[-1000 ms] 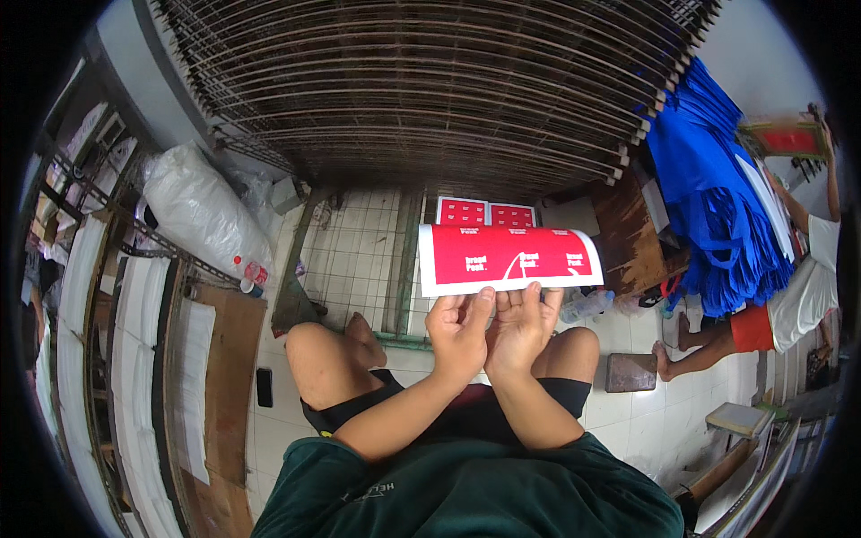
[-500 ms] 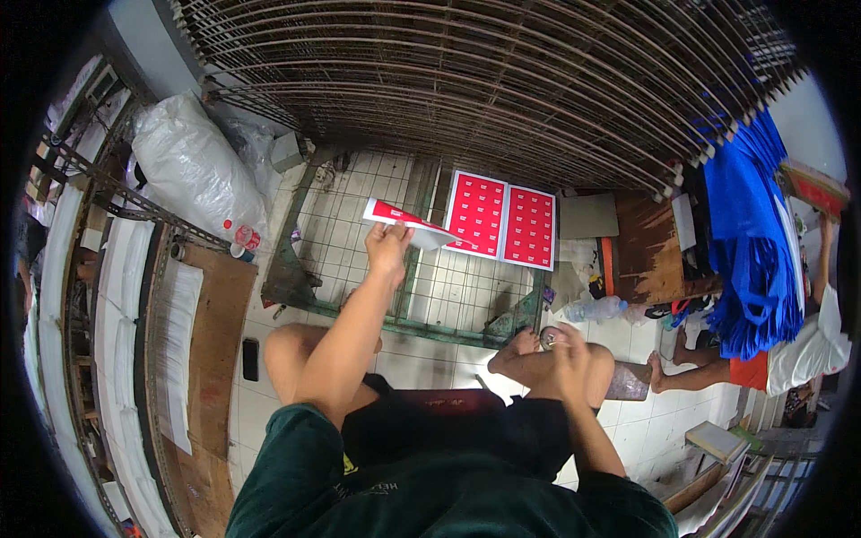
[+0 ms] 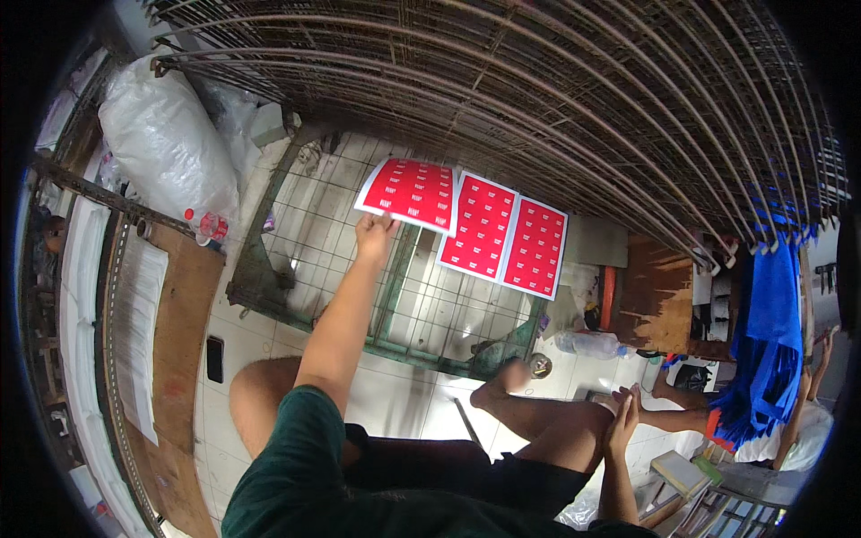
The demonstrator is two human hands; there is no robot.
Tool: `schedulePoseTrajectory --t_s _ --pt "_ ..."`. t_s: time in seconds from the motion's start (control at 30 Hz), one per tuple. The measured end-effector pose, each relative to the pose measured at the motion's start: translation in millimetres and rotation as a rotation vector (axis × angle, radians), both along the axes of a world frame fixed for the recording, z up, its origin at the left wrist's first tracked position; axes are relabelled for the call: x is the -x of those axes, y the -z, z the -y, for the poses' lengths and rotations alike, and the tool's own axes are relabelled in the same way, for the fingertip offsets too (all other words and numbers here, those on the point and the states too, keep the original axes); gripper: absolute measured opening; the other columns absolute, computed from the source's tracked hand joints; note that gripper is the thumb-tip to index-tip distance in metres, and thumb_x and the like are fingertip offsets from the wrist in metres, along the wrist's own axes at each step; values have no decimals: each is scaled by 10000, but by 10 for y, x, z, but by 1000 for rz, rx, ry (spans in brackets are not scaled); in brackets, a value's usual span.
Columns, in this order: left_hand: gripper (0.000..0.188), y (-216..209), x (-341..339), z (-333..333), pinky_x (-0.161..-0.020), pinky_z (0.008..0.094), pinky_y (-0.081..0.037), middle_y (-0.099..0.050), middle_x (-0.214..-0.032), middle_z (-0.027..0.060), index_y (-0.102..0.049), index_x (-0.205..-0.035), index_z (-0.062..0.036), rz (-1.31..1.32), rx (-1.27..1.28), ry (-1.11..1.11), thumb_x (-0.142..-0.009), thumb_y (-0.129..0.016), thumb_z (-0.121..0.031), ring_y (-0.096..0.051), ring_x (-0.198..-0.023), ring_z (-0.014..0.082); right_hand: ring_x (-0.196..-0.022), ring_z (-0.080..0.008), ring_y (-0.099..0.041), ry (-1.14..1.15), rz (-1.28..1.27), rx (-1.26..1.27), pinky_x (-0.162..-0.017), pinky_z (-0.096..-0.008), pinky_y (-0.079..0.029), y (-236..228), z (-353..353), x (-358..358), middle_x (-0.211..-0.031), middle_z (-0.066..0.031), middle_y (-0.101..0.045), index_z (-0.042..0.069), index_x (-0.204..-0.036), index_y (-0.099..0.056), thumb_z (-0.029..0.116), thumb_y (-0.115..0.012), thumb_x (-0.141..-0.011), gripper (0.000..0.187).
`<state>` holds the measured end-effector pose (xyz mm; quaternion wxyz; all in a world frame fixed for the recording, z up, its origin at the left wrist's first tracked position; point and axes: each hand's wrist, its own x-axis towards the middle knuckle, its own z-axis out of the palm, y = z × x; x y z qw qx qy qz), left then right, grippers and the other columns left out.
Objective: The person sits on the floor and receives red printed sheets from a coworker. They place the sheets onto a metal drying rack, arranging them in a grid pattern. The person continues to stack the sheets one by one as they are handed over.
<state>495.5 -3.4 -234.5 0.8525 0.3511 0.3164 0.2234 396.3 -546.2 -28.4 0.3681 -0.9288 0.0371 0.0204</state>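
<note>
My left hand (image 3: 375,235) reaches far forward, fingers closed on the near edge of a red printed sheet (image 3: 414,190) with white borders. That sheet is bowed, and its right side comes up against a second red sheet (image 3: 478,224). Beyond this lies a third red sheet (image 3: 537,247) of the same pattern. The flat pair rests side by side on a wire-mesh rack with a green frame (image 3: 392,285). Beside my right knee is my right hand (image 3: 619,425), its fingers stretched out and nothing seen in it.
A large stack of wire racks (image 3: 502,99) hangs over the far side. At left stand a stuffed plastic bag (image 3: 166,134), a wooden board (image 3: 193,341) and a phone (image 3: 215,359) on the floor. Blue bags (image 3: 767,332) hang at right, near another person's legs (image 3: 682,412).
My left hand has moved forward, and its sheet, earlier folded over and edge-on, now spreads face up over the mesh. My right hand has dropped down and right beside my knee.
</note>
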Motion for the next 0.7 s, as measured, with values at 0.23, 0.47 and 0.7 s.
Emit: schedulePoseTrajectory --t_s 0.23,0.47,0.7 --pt "137 1537 74 94 -744 323 -536 -544 -841 56 -509 -956 4 -226 -2 -107 -830 -538 50 -579 -803 164 -950 -249 -551 12 -85 -36 -849 -349 -409 40 -128 -35 -976 -179 -595 -80 -1105 -514 387 -346 -958 518" --pt "423 2450 -30 -20 -570 315 -531 -598 -787 128 -406 -1100 -25 -763 -419 -143 -761 -657 -6 -614 -696 206 -963 -225 -544 -3 -182 107 -856 -356 -386 -57 -234 -142 -982 -129 -597 10 -1115 -529 461 -263 -960 546" --pt "397 2825 -219 -52 -527 322 -527 -617 -756 118 -430 -1048 -32 -525 -174 -252 -740 -675 14 -625 -670 194 -930 -209 -559 -9 -191 110 -812 -343 -394 -34 -329 -228 -992 -119 -596 13 -1129 -521 474 -279 -949 551"
